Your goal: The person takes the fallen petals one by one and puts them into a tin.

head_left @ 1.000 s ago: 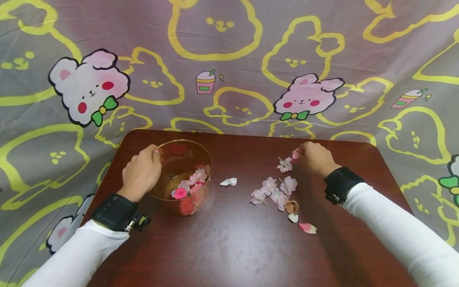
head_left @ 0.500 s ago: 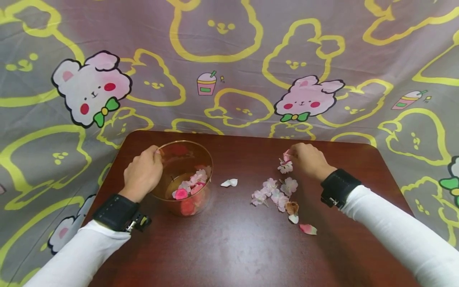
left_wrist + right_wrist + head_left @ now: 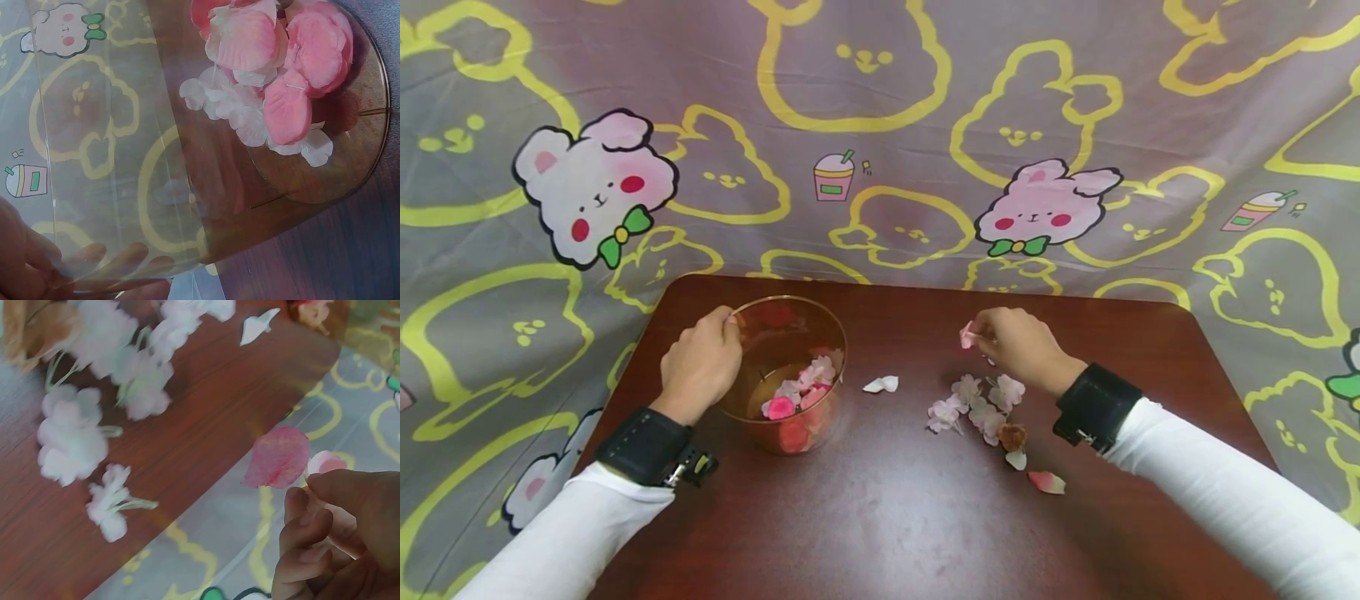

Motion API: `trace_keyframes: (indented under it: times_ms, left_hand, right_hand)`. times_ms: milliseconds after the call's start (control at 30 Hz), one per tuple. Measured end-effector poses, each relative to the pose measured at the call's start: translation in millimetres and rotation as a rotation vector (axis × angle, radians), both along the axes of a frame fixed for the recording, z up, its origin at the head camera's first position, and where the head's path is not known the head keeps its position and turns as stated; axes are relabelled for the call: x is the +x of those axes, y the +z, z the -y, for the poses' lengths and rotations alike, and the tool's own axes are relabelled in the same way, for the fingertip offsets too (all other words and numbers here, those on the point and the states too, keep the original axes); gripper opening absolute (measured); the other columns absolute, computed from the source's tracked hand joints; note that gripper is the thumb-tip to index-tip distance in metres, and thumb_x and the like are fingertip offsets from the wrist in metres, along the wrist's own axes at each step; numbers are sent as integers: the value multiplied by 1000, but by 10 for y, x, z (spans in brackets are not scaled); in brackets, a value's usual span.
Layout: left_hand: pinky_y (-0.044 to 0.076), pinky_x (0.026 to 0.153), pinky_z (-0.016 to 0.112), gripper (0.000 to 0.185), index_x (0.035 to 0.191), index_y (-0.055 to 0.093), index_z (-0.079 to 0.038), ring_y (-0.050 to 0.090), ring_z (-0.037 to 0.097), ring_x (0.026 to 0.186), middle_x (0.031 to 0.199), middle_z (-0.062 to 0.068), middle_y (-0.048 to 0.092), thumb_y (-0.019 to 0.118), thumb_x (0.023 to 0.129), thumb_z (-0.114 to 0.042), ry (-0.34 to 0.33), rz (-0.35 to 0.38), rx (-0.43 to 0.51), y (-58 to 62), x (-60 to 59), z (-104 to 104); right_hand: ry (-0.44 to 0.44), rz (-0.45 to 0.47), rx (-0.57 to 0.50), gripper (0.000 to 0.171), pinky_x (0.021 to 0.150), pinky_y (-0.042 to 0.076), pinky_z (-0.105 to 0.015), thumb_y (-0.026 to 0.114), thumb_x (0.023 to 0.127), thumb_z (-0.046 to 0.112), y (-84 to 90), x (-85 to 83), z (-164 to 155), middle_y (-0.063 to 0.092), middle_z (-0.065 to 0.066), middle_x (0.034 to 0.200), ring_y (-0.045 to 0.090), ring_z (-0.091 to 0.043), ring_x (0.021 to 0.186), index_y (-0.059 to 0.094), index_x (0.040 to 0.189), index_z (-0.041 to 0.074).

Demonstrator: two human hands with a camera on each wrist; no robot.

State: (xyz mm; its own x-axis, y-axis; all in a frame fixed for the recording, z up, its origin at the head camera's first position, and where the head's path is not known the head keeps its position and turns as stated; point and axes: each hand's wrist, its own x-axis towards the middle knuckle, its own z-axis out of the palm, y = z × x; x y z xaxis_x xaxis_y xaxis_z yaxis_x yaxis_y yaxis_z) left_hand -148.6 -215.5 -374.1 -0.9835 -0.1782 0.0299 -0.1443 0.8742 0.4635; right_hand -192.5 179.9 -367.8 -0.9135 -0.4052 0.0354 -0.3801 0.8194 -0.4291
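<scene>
Your right hand (image 3: 1017, 343) pinches a pink petal (image 3: 967, 336), lifted off the table (image 3: 880, 508) at about 12 o'clock of the loose blossom pile (image 3: 976, 407). Your left hand (image 3: 702, 364) grips the rim of the clear cup (image 3: 790, 371) at its 9 o'clock side, fingers curled round the wall. Keep that pinch light but sure; the petal looks flimsy and could flutter off. Carry it towards the cup's open mouth at your 9 o'clock, over the white petal (image 3: 880, 384), and hold the cup steady.
</scene>
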Motion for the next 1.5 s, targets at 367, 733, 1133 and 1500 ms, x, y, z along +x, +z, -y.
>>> trace_keyframes:
  times_ms: [367,733,1133,1500]
  left_hand:
    - [42,63,47,43,130,56,-7,65,41,88,102,21,67,27,110,-31,0,-4,-4,-3,-6,-12]
    - [42,63,48,43,130,55,-6,65,42,89,101,21,66,27,110,-31,1,-7,-8,2,4,0]
    - [43,64,50,41,131,55,-6,65,43,89,101,22,67,30,109,-30,-9,-12,-2,-4,-9,-18]
    - [42,61,46,40,128,56,-6,65,41,85,96,20,66,30,109,-30,-6,-15,-3,-7,-9,-1]
  right_hand:
    - [106,-43,-26,12,73,58,-35,73,94,18,94,215,359,77,-3,95,71,-16,85,75,102,10]
    - [191,-115,0,11,62,51,-27,74,93,22,305,355,826,74,1,86,63,-11,73,76,99,13]
    - [272,-146,35,10,60,46,-27,68,98,25,479,394,1266,67,6,81,57,-10,72,74,100,17]
    - [285,-172,35,13,58,44,-27,68,97,30,611,357,1515,67,6,81,58,-10,72,74,103,20]
